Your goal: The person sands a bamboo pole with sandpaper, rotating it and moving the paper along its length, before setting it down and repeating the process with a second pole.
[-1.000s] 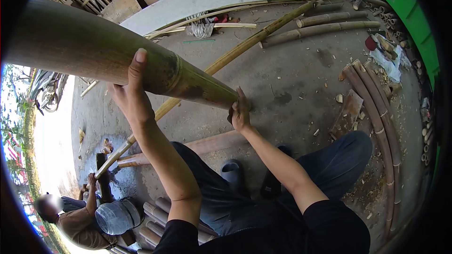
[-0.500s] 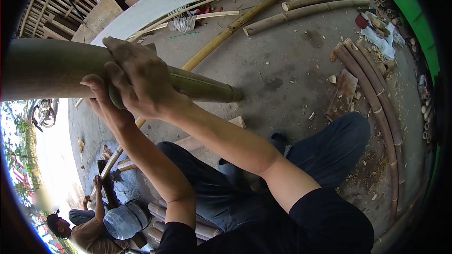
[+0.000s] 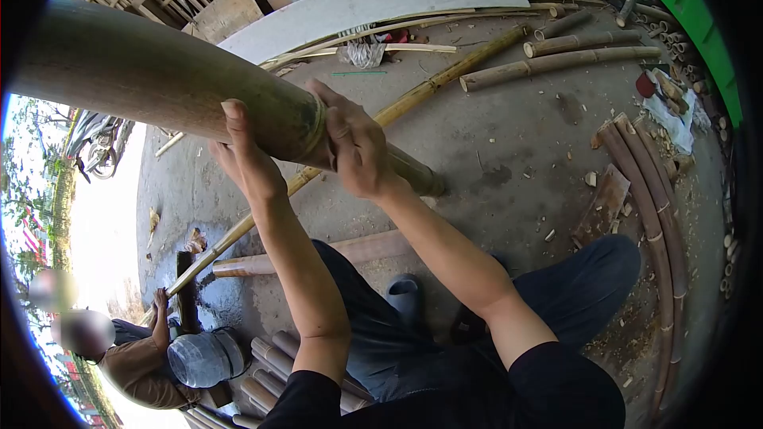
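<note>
A thick green-brown bamboo pole (image 3: pixel 183 79) runs from the upper left down toward the floor in front of me. My left hand (image 3: pixel 250 151) supports it from the near side, with the thumb pressed up along its surface. My right hand (image 3: pixel 358 143) grips it further along, fingers curled round it by a dark-stained node ring (image 3: pixel 314 123). Beyond my right hand, the pole's narrower-looking lower part (image 3: pixel 417 171) slants down to the concrete. The far sides of the pole and some of my fingertips are hidden.
A long yellowish bamboo pole (image 3: pixel 437 83) crosses the floor behind. A person (image 3: pixel 143 365) at the lower left holds its near end, beside a clear plastic jug (image 3: pixel 199 359). Cut bamboo lengths (image 3: pixel 556 67) lie at the back, others (image 3: pixel 652 214) at right among shavings.
The bamboo pole's near section has tilted, its upper end rising in view. My right hand, formerly overlapping my left, is now apart from it by the node ring. The view has shifted.
</note>
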Motion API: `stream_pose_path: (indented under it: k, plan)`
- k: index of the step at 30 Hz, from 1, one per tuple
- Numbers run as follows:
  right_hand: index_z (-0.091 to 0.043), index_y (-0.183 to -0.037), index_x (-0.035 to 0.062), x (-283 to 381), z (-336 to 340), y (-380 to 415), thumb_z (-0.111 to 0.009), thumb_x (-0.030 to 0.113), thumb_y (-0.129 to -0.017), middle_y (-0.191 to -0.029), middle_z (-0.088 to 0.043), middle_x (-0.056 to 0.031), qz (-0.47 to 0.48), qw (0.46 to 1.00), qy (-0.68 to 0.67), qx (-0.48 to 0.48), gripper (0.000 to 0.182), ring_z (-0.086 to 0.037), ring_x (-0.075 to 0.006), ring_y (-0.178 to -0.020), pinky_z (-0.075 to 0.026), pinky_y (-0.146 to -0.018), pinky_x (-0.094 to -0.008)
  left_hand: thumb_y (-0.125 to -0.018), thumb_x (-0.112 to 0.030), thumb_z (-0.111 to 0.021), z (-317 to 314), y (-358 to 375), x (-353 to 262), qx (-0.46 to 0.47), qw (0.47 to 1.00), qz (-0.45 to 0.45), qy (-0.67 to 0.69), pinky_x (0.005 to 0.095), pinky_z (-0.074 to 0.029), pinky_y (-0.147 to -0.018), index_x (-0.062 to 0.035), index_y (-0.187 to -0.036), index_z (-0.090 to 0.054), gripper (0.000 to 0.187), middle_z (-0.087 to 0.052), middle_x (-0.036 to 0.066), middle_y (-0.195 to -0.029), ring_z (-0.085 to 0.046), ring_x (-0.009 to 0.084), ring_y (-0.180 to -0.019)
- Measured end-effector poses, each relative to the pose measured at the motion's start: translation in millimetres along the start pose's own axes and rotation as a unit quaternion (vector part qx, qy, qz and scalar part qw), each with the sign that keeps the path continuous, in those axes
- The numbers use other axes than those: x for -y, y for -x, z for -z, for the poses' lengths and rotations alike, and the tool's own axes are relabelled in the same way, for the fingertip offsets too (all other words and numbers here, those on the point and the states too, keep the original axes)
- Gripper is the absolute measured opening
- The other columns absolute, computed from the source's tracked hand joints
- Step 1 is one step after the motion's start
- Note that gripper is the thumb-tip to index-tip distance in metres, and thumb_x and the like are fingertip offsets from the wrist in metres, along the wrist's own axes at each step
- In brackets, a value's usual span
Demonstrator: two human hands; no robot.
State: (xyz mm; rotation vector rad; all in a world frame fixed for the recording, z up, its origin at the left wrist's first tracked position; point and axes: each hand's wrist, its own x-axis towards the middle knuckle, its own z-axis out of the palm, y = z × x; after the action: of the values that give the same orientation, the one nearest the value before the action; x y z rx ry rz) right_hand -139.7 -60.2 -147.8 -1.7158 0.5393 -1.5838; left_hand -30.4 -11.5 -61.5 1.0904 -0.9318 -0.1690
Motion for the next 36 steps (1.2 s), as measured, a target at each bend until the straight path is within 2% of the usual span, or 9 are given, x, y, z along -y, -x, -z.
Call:
stream_pose_path:
  k: [2, 6, 10, 13, 19, 24, 31, 34, 36]
  plan:
    - [-0.043, -0.151, -0.0035, 66.1, -10.5, -44.2, -0.035, 0.036, -0.111, -0.138, -0.060, -0.0271, 0.095, 0.994, 0.047, 0.021, 0.057, -0.057, -0.0453, -0.128, -0.045, -0.108, -0.0453, -0.092, -0.063, -0.068, 1.9, 4.2, -0.1, 0.029, 0.999, 0.004, 0.018, 0.0411, -0.046, -0.100, 0.0097, -0.124, -0.058, 0.080, -0.063, 0.018, -0.118, -0.059, 0.0249, -0.112]
    - [-0.033, -0.155, -0.0066, 33.8, -5.6, -11.4, -0.043, 0.029, -0.107, -0.145, -0.049, -0.0314, 0.168, 0.980, 0.108, -0.007, 0.061, -0.049, -0.0479, -0.133, -0.039, -0.113, -0.0534, -0.093, -0.062, -0.067, 0.5, 9.2, -8.7, 0.025, 0.999, 0.000, 0.028, 0.0415, -0.045, -0.098, 0.0095, -0.123, -0.060, 0.077, -0.063, 0.018, -0.117, -0.059, 0.0241, -0.111]
    - [-0.026, -0.158, -0.0073, -64.0, 22.6, 99.4, -0.030, 0.037, -0.112, -0.156, -0.040, -0.0294, 0.063, 0.983, 0.166, -0.044, 0.065, -0.043, -0.0479, -0.142, -0.034, -0.118, -0.0534, -0.091, -0.059, -0.070, 4.5, 4.4, -0.3, -0.009, 1.000, -0.027, -0.012, 0.0373, -0.044, -0.094, 0.0082, -0.117, -0.060, 0.073, -0.063, 0.016, -0.114, -0.056, 0.0217, -0.105]
    - [-0.024, -0.159, -0.0073, -48.9, 23.1, 77.9, -0.025, 0.039, -0.112, -0.157, -0.038, -0.0304, 0.081, 0.983, 0.159, -0.028, 0.066, -0.040, -0.0478, -0.144, -0.034, -0.118, -0.0535, -0.098, -0.064, -0.059, -0.1, 6.0, -5.3, 0.040, 0.998, -0.029, -0.031, 0.0393, -0.039, -0.107, 0.0063, -0.129, -0.057, 0.077, -0.059, 0.016, -0.124, -0.052, 0.0245, -0.118]
    - [-0.021, -0.159, -0.0082, 56.9, -1.4, -41.5, -0.034, 0.033, -0.110, -0.158, -0.032, -0.0350, 0.185, 0.981, 0.065, 0.002, 0.066, -0.039, -0.0544, -0.142, -0.034, -0.118, -0.0544, -0.092, -0.064, -0.067, -9.4, 13.5, -19.6, 0.085, 0.996, -0.011, 0.007, 0.0390, -0.047, -0.097, 0.0080, -0.128, -0.057, 0.081, -0.063, 0.016, -0.119, -0.059, 0.0247, -0.109]
    - [-0.011, -0.161, -0.0077, 14.0, 6.2, 27.9, -0.040, 0.029, -0.108, -0.166, -0.014, -0.0331, 0.163, 0.967, 0.192, 0.035, 0.071, -0.018, -0.0513, -0.153, -0.016, -0.124, -0.0593, -0.091, -0.062, -0.068, 0.3, 9.9, -11.4, 0.060, 0.998, -0.007, 0.034, 0.0393, -0.046, -0.100, 0.0083, -0.128, -0.058, 0.080, -0.063, 0.018, -0.121, -0.059, 0.0260, -0.112]
    - [-0.006, -0.161, -0.0066, 22.8, -5.3, -20.2, -0.029, 0.044, -0.110, -0.166, -0.014, -0.0335, 0.169, 0.980, 0.085, 0.065, 0.076, -0.017, -0.0507, -0.154, -0.016, -0.124, -0.0580, -0.090, -0.048, -0.069, 4.4, 1.6, -9.6, 0.043, 0.997, 0.043, -0.046, 0.0400, -0.046, -0.102, 0.0068, -0.136, -0.053, 0.073, -0.062, 0.019, -0.123, -0.060, 0.0280, -0.114]
    - [-0.006, -0.162, -0.0049, 24.6, -6.4, 16.0, -0.026, 0.051, -0.109, -0.165, -0.016, -0.0338, 0.159, 0.976, 0.140, 0.047, 0.080, -0.017, -0.0498, -0.154, -0.018, -0.125, -0.0571, -0.080, -0.032, -0.068, 7.0, 1.7, 16.9, 0.040, 0.976, 0.059, 0.207, 0.0432, -0.050, -0.100, 0.0056, -0.134, -0.053, 0.067, -0.062, 0.020, -0.122, -0.063, 0.0321, -0.111]
    - [-0.010, -0.162, -0.0043, 20.6, -10.1, 10.8, -0.023, 0.052, -0.109, -0.165, -0.017, -0.0332, 0.144, 0.979, 0.141, 0.010, 0.078, -0.019, -0.0489, -0.154, -0.020, -0.125, -0.0562, -0.081, -0.032, -0.068, 2.4, 1.2, 15.5, 0.057, 0.984, 0.046, 0.165, 0.0427, -0.051, -0.100, 0.0060, -0.133, -0.054, 0.066, -0.062, 0.020, -0.122, -0.063, 0.0321, -0.111]
